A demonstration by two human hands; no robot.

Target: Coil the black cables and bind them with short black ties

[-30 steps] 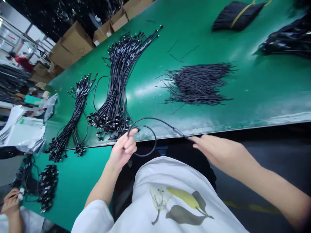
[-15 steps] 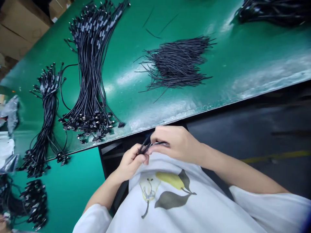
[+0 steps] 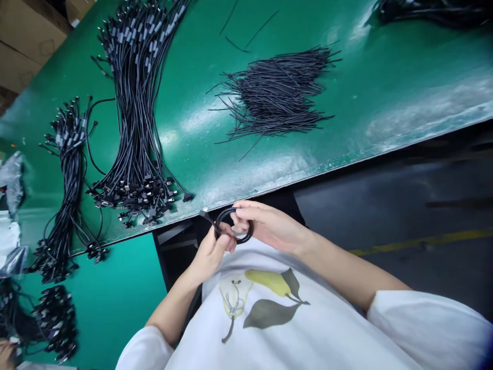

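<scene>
Close in front of my chest, both hands hold one black cable (image 3: 246, 238) wound into a small coil. My left hand (image 3: 212, 251) pinches the coil at its left side, where a plug end sticks out toward the table edge. My right hand (image 3: 269, 226) has its fingers curled through and around the coil. The hands sit just below the near edge of the green table (image 3: 385, 97).
A large bundle of black cables (image 3: 140, 103) lies on the table to the left, with a smaller bundle (image 3: 67, 180) beside it. A pile of thin black ties (image 3: 275, 95) lies in the middle. More cables (image 3: 54, 321) sit at lower left. Cardboard boxes (image 3: 23, 41) stand behind.
The cable went from a wide loose loop between my spread hands to a tight small coil. Both hands came together at my chest. The camera tilted down.
</scene>
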